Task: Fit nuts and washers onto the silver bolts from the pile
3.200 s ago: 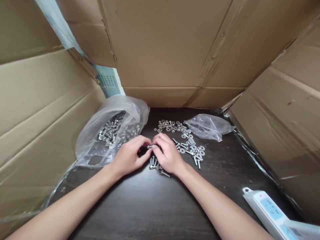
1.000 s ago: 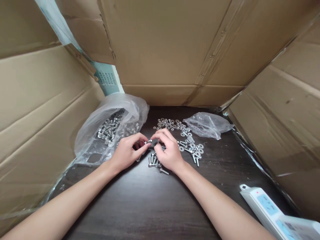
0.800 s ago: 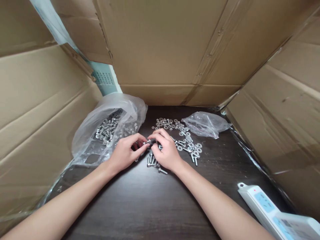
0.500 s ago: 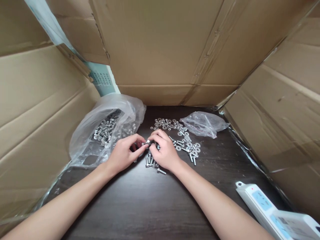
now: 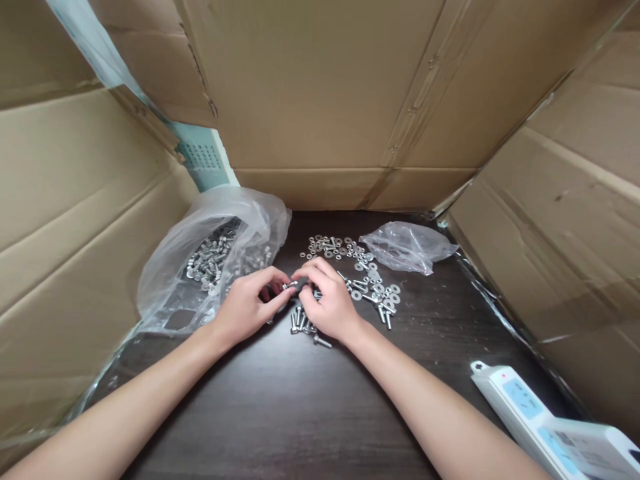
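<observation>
Over the middle of the table my left hand point(image 5: 250, 301) pinches a small silver bolt point(image 5: 289, 286) between thumb and fingertips. Close against it, my right hand point(image 5: 327, 301) is closed, thumb and fingers on a flat grey washer point(image 5: 301, 285) at the bolt's end. Fingers partly cover both pieces, so I cannot tell whether the washer is around the bolt. Just below my right hand lie several loose bolts point(image 5: 299, 321), and one separate bolt point(image 5: 323, 341) lies nearer to me.
At left, an open plastic bag point(image 5: 165, 280) holds many metal fasteners point(image 5: 207, 260). Nuts and washers point(image 5: 395, 289) spread behind and right of my hands, near a crumpled clear bag point(image 5: 410, 245). A white power strip point(image 5: 520, 400) lies front right. Cardboard walls point(image 5: 325, 100) enclose the dark table point(image 5: 280, 413).
The grey washer between my fingertips has turned and now shows its flat face more. Both hands stay in nearly the same place.
</observation>
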